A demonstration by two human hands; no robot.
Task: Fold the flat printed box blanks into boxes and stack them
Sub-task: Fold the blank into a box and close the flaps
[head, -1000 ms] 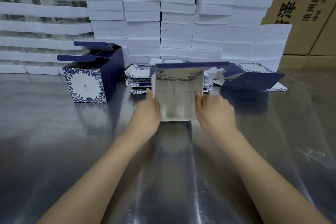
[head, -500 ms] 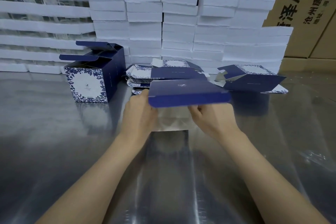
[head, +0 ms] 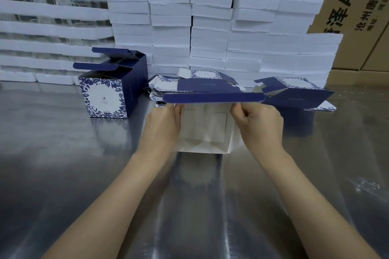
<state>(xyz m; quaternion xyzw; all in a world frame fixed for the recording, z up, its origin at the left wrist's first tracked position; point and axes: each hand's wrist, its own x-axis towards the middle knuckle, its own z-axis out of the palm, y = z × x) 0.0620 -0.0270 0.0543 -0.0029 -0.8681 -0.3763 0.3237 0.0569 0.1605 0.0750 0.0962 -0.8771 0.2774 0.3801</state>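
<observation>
A packing workshop: stacked foam trays [head: 170, 27], shipping cartons [head: 353, 6], steel table [head: 63, 153].

The brown carton [head: 347, 6] at the right rear bore large "泽AH" and a smaller line "沧州唐泽通"; small print on the folded blue box [head: 105, 99] was unreadable.

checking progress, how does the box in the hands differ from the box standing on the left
The box in the hands is held by the left hand and right hand; the standing box sits untouched on the table. The box in the hands shows its plain white inside; the standing box shows a floral printed front. Both have navy flaps.
</observation>
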